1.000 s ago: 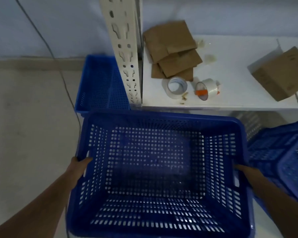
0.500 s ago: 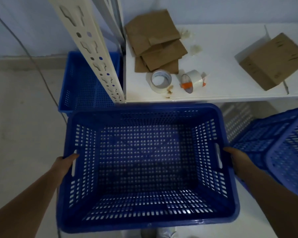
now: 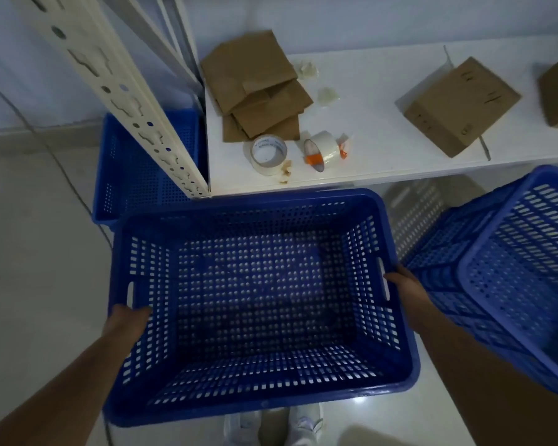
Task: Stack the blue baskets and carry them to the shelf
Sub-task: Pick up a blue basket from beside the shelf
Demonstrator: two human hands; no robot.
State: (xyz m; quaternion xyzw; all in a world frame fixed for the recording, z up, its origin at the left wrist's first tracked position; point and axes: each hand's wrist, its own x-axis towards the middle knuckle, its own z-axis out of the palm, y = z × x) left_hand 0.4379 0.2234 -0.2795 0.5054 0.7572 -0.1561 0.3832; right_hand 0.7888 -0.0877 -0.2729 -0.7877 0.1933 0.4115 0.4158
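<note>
I hold a large blue perforated basket (image 3: 258,397) in front of me, just below the front edge of the white shelf (image 3: 384,85). My left hand (image 3: 124,323) grips its left wall near the handle slot. My right hand (image 3: 406,289) grips the right wall at the other handle slot. A second blue basket (image 3: 132,175) sits on the floor at the left, behind the shelf post. More blue baskets (image 3: 509,262) stand tilted at the right, under the shelf.
The shelf's cream slotted post (image 3: 136,101) rises at the left. On the shelf lie flat cardboard pieces (image 3: 255,82), two tape rolls (image 3: 268,152), and a cardboard box (image 3: 458,104). A cable (image 3: 52,156) runs across the floor. My shoes (image 3: 271,426) show below the basket.
The basket in my hands has come lower and slightly left relative to the shelf. The view has shifted so the right-hand baskets show more.
</note>
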